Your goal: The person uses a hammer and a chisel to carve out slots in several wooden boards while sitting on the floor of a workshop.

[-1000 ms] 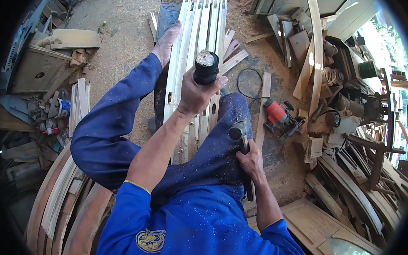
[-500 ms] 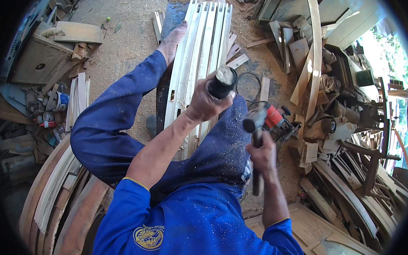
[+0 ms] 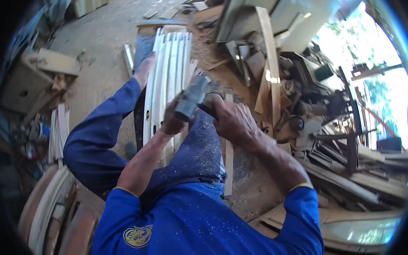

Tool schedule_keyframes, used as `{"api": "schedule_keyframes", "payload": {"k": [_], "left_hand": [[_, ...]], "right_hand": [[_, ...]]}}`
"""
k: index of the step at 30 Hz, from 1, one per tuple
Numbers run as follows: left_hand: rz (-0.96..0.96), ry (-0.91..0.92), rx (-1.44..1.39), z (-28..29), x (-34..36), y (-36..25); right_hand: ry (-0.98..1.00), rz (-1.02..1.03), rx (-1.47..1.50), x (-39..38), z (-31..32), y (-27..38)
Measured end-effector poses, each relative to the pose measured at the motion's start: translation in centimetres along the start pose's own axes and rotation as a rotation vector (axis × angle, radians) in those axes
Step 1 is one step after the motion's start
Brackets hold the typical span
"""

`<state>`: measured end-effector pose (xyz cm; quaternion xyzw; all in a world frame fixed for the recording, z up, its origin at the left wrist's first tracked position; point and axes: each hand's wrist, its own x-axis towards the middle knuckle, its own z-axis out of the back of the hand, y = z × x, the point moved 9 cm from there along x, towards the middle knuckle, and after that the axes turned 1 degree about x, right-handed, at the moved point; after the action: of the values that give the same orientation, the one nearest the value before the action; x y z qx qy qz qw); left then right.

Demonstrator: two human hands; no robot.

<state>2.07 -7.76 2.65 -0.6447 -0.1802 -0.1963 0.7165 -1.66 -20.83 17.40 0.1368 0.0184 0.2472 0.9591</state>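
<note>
My right hand is closed around the handle of a hammer. The grey hammer head sits in front of my left hand, blurred by motion. My left hand is closed on a chisel, whose handle is mostly behind the hammer head and whose blade I cannot see. Beneath lie several long pale wooden strips side by side, pointing away from me, with small slots cut in some. My bare left foot presses against their left side.
A loose pale board lies beside my right thigh. Scrap wood and a tall plank crowd the right side. Curved timber pieces are stacked at lower left. Sawdust covers the floor; a wooden box-like piece stands at far left.
My right hand has brought the hammer up and left, over my left hand. The whole view has shifted, with the strips now further left, and the red power tool is no longer visible.
</note>
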Motion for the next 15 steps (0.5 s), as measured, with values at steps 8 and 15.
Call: {"api": "schedule_keyframes", "payload": {"k": [8, 15], "left_hand": [[0.042, -0.006, 0.008, -0.5, -1.4, -0.5], [0.02, -0.051, -0.123, -1.8, -2.2, -2.7]], "right_hand": [[-0.854, 0.07, 0.24, -2.3, 21.7, 4.9], [-0.075, -0.169, -0.085, -2.3, 1.3, -1.6]]}}
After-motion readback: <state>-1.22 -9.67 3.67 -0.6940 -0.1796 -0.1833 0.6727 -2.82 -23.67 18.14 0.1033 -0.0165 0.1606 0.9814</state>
